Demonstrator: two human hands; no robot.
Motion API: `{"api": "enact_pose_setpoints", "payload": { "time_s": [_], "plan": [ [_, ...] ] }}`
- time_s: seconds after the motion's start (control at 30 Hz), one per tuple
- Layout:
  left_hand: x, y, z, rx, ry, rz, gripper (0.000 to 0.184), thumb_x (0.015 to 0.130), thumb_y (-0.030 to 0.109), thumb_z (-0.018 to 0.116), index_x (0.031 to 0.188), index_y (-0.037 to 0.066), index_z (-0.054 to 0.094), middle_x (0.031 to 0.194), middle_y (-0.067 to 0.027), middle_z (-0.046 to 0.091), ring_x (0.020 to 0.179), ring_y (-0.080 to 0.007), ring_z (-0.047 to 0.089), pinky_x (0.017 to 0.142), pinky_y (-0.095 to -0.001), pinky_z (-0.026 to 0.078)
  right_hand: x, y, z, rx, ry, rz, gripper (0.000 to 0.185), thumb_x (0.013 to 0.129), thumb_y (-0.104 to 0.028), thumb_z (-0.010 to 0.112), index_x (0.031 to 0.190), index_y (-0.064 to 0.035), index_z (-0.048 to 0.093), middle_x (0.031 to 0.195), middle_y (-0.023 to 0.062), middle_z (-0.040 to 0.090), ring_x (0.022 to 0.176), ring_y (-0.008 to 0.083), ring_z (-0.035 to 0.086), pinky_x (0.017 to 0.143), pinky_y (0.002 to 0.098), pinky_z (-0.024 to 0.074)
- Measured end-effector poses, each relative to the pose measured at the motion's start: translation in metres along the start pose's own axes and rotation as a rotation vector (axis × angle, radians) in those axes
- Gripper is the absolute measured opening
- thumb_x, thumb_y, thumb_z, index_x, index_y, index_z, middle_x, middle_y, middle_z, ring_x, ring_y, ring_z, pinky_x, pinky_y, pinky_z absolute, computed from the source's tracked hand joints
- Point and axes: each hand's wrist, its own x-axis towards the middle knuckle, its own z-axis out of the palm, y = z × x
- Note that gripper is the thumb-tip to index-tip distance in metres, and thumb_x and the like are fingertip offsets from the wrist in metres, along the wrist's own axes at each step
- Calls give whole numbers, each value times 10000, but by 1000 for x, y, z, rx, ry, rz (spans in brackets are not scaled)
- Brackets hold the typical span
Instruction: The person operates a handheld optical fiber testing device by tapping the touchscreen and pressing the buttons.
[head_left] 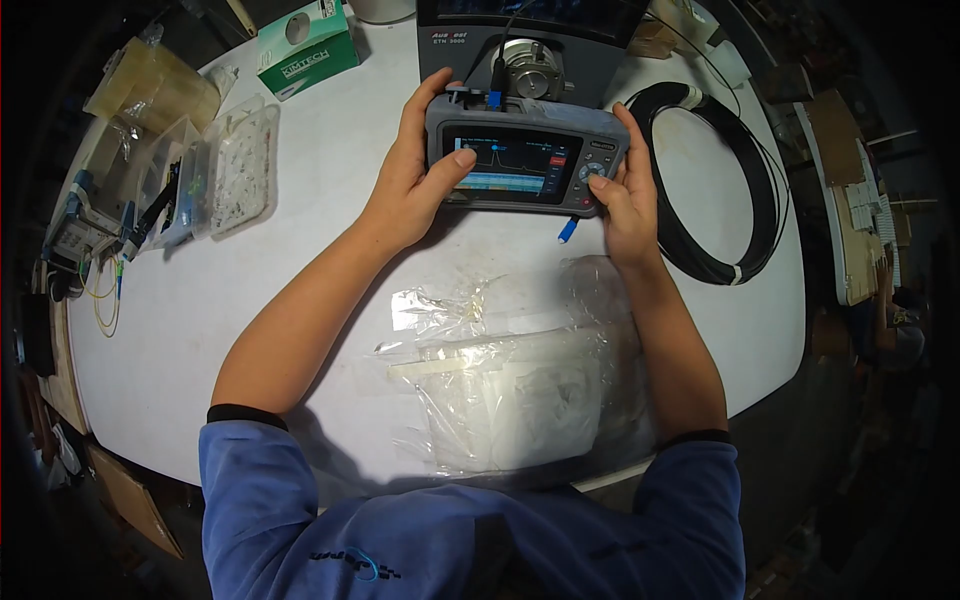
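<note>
Both of my hands grip a grey handheld fibre tester (512, 158) with a lit screen that shows a graph trace with a peak. My left hand (418, 178) wraps its left end, thumb on the screen's edge. At the other end, my right hand (630, 205) holds the casing, its thumb on the round keypad. A blue connector (495, 99) with a black cable is plugged into the tester's top. Below its lower right edge hangs a blue-tipped connector (568, 231). Close behind the tester stands a dark machine (455, 60) with a round metal fixture (532, 72).
A coil of black cable (655, 200) lies to the right. Clear plastic bags with white contents (540, 410) lie in front of me. On the left are a green Kimtech box (310, 60), plastic containers (243, 170) and another device (85, 225). Another person (900, 335) is at far right.
</note>
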Motion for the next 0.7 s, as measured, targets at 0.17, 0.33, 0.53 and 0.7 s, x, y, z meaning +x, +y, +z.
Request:
{"api": "enact_pose_setpoints", "payload": {
  "time_s": [0.17,0.33,0.53,0.7],
  "plan": [
    [1,2,-1,-26,-9,-22,771,952,302,601,1587,78,226,1479,-237,444,1349,-343,484,1138,-406,367,-1,-6,2,7,7,36,780,871,-14,490,1597,-4,202,1390,196,512,1250,208,534,1096,348,398],
    [1,1,-1,-19,-6,-11,753,938,259,594,1581,82,244,1481,-223,448,1345,-337,487,1136,-402,366,-1,-4,1,11,10,28,772,882,-19,497,1596,-5,205,1379,191,521,1248,211,538,1097,347,396],
    [1,-2,-1,-27,-7,-21,739,941,249,587,1578,80,250,1488,-219,447,1346,-335,486,1131,-403,370,-1,-4,0,46,-2,28,795,857,-12,502,1592,6,202,1358,187,532,1230,211,544,1077,340,410],
    [1,2,-2,-49,-7,-44,738,934,238,583,1579,95,255,1481,-218,453,1337,-333,490,1128,-404,373,0,-2,-2,22,4,38,823,826,-13,511,1591,6,208,1327,170,541,1171,193,552,1008,313,445]
  ]
}}
